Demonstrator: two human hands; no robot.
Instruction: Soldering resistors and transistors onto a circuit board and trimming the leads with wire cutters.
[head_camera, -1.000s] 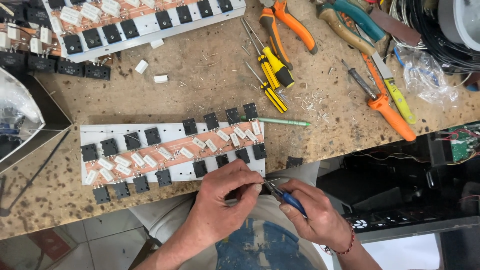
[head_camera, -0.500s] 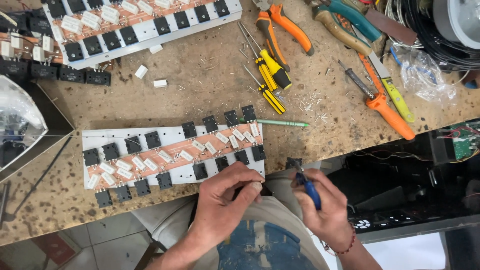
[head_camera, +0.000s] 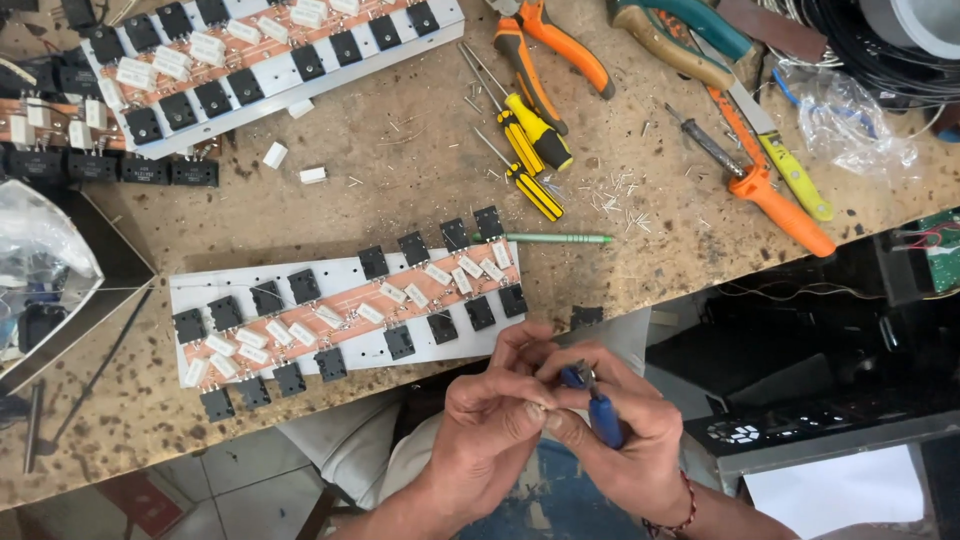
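Both hands off the bench, just past its near edge, over the lap. Right hand (head_camera: 625, 440) wrapped round a blue-handled cutter (head_camera: 600, 410), handles squeezed near together, tip up toward the left fingers. Left hand (head_camera: 490, 435) pinched narrow on something small at the cutter's tip; part too small to identify.

Board (head_camera: 345, 310) flat at the bench's near edge, left of the hands, black parts along both long sides, white resistors down the copper strip. Green tool (head_camera: 560, 238) touching its far right corner.

Judged for a clean cut:
- Keep the pinch close to the tip, part steady.
- Squeeze slow, cutter square to the lead.
- Aim offcuts down, away from the board; metal clippings already scattered by the yellow screwdrivers (head_camera: 530, 150).
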